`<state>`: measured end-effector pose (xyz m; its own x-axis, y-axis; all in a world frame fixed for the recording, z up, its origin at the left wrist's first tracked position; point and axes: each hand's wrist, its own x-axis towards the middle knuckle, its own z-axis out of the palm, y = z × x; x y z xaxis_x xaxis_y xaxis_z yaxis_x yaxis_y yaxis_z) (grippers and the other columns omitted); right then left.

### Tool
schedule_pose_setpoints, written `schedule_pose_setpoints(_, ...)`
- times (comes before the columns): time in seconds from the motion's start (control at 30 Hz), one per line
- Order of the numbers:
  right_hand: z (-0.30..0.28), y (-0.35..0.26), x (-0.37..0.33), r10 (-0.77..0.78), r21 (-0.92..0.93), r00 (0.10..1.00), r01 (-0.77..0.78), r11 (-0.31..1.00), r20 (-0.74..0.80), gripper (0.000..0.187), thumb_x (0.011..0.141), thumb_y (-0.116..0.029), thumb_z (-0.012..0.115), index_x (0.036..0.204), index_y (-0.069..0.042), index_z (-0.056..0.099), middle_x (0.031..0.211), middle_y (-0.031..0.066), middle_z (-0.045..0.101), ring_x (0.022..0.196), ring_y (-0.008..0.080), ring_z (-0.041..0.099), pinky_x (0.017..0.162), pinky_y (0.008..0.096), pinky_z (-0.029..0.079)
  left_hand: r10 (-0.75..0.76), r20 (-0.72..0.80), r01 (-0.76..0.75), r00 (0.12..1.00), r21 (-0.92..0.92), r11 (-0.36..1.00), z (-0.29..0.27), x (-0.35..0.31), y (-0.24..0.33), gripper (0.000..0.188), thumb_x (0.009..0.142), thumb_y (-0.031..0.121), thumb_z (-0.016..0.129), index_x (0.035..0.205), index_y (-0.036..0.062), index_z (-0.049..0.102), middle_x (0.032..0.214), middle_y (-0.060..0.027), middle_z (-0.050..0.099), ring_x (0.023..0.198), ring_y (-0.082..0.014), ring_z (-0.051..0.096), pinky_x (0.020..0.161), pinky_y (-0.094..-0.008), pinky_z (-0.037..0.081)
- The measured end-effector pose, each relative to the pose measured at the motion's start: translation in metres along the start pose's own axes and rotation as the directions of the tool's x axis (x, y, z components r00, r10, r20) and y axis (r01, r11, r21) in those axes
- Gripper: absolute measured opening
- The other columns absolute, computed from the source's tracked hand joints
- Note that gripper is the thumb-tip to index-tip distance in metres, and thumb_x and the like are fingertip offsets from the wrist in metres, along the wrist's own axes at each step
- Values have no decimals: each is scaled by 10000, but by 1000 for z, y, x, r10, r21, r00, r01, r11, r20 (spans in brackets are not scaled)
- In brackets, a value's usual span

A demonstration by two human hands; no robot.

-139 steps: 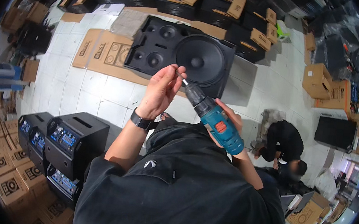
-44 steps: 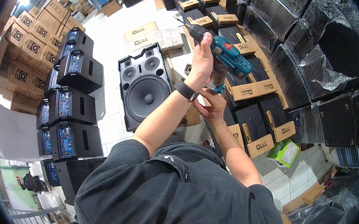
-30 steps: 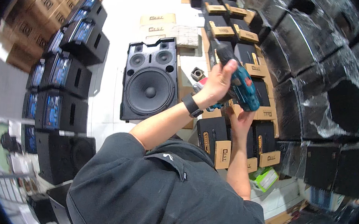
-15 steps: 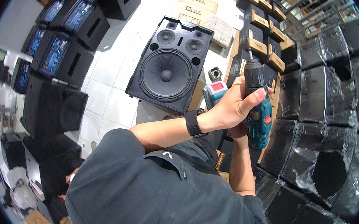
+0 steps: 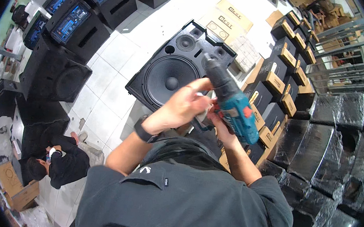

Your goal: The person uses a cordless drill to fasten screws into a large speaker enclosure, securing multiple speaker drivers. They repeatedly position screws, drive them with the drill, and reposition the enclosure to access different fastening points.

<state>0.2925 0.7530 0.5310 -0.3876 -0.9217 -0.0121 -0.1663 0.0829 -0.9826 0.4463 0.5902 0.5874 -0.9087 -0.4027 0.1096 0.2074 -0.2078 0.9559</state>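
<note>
At the far left, black speakers [image 5: 70, 24] with blue-lit panels stand grouped together, and a larger black speaker [image 5: 54, 73] stands just below them in view. Lower down, a person in dark clothes [image 5: 72, 164] crouches low with bent knees, near an open cardboard box [image 5: 19, 189]. Pale floor tiles [image 5: 106, 84] run from there toward the middle. A big black speaker cabinet [image 5: 172, 82] lies face up on the floor, set at a slant, its large round cone uppermost. In front of it in view comes the left hand [image 5: 182, 105], a black strap [image 5: 145, 129] around its wrist; the fingers are partly curled and blurred beside the drill, and whether they grip anything cannot be told. Beyond the cabinet lies flat brown cardboard [image 5: 228, 21]. The teal and black drill [image 5: 235, 107] is held up, its nose pointing up and left; the right hand [image 5: 222, 127] is closed around its handle. Further right stand rows of black boxes [image 5: 260, 94] with brown cardboard pieces [image 5: 276, 84] on them, then stacked black cabinets [image 5: 304, 145] in clear plastic wrap.
</note>
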Motion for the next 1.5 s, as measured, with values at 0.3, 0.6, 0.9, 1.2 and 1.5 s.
schedule_pose_setpoints(0.3, -128, 60, 105, -252, 49, 921, 249, 967, 298, 391, 720, -148, 823, 1062, -63, 652, 987, 89, 672, 889, 242, 698, 824, 344, 560, -178, -889, -238, 423, -299, 924, 20, 106, -64, 518, 1108, 425, 477, 1444, 34, 520, 1381, -152, 640, 1197, -242, 669, 955, -336, 595)
schedule_pose_setpoints(0.6, -207, 59, 171, -426, 64, 753, 459, 886, 502, 491, 794, -185, 763, 1241, -63, 602, 1124, 165, 651, 987, 365, 678, 890, 435, 549, -121, -940, -347, 320, -235, 908, 47, 168, -65, 197, 1015, 168, 696, 1195, 88, 709, 1142, -68, 746, 981, -169, 743, 804, -250, 643)
schedule_pose_setpoints(0.9, -215, 44, 195, -334, -21, 769, 411, 911, 545, 572, 738, -198, 801, 1254, -50, 604, 1058, 144, 692, 912, 361, 723, 834, 408, 591, -83, -828, -524, 555, -425, 738, 30, 184, -70, 220, 1023, 169, 663, 1235, 124, 701, 1131, -13, 744, 991, -127, 726, 801, -254, 640)
schedule_pose_setpoints(1.2, -200, 75, 193, -36, -198, 914, 126, 972, 404, 457, 756, -228, 803, 1150, -60, 642, 988, 138, 685, 885, 366, 695, 798, 418, 558, -320, -632, -170, 706, -590, 789, -55, 181, -116, 541, 1092, 522, 468, 1320, 60, 635, 1249, -104, 709, 1161, -223, 680, 989, -368, 556)
schedule_pose_setpoints(1.5, -188, 162, 265, 32, -310, 915, 103, 945, 402, 385, 745, -208, 834, 1061, -72, 662, 881, 129, 672, 780, 350, 692, 735, 408, 569, -496, -781, 666, 381, -141, 733, -200, 151, -321, 558, 1085, 551, 474, 1223, 68, 717, 1116, -59, 770, 991, -141, 698, 871, -321, 519)
